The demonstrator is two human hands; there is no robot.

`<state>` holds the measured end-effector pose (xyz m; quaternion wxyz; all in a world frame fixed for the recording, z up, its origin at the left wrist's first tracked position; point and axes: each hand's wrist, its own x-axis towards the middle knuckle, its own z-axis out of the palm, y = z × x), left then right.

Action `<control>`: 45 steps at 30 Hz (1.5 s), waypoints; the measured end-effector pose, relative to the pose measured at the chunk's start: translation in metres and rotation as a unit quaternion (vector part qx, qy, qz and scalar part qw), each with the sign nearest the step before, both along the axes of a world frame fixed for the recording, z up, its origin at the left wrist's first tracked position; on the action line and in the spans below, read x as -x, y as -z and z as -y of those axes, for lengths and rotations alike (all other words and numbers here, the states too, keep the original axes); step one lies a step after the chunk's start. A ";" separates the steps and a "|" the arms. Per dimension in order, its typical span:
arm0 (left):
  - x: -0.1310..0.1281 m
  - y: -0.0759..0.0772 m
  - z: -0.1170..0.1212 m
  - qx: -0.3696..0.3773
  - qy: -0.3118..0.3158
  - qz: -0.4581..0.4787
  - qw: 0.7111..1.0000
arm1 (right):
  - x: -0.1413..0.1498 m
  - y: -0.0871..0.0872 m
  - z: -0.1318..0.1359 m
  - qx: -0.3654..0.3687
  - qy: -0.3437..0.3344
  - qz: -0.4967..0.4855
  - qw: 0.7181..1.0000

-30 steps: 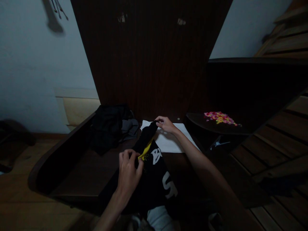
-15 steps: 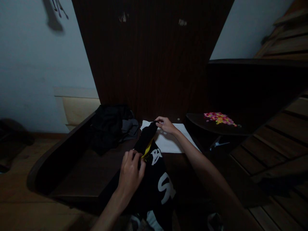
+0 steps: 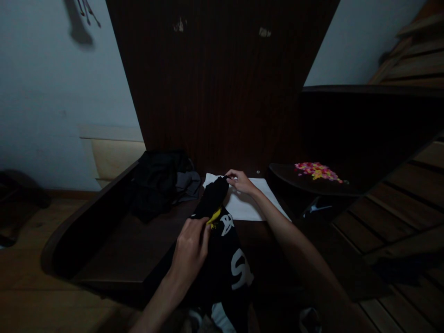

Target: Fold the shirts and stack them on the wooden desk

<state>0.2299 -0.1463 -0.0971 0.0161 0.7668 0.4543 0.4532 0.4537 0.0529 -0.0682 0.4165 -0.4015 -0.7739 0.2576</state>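
Note:
A black garment (image 3: pixel 222 259) with large white lettering hangs down from the desk's edge toward me, its upper part reaching over the surface. My left hand (image 3: pixel 190 243) is closed on its near part, thumb and fingers pinched beside a yellow strip (image 3: pixel 215 216) that shows at the fold. Farther off, my right hand (image 3: pixel 241 181) pinches the garment's far end between thumb and fingertips. Under that end lies a flat white sheet (image 3: pixel 248 208), partly covered by the cloth and my right wrist. Dim light hides the garment's exact kind.
Dark crumpled clothes (image 3: pixel 156 185) lie at the back left of the dark wooden surface (image 3: pixel 128 254), inside a raised curved side (image 3: pixel 58 245). Small pink, red and yellow pieces (image 3: pixel 319 171) are scattered on a dark shelf at right. A tall brown panel (image 3: pixel 222 92) stands behind.
My left hand has shifted its fingers slightly at the yellow strip, and the garment's upper part has spread a little wider. My right hand keeps its pinch.

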 end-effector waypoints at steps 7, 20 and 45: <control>0.031 0.011 -0.039 0.230 -0.016 0.139 0.963 | -0.001 0.001 0.002 0.011 0.001 -0.010 1.000; 0.053 -0.004 -0.055 0.386 0.087 0.178 0.901 | -0.001 -0.017 0.002 -0.005 -0.015 0.003 1.000; 0.043 -0.011 -0.025 0.008 0.030 0.075 0.997 | -0.003 -0.024 0.007 0.002 0.005 -0.008 1.000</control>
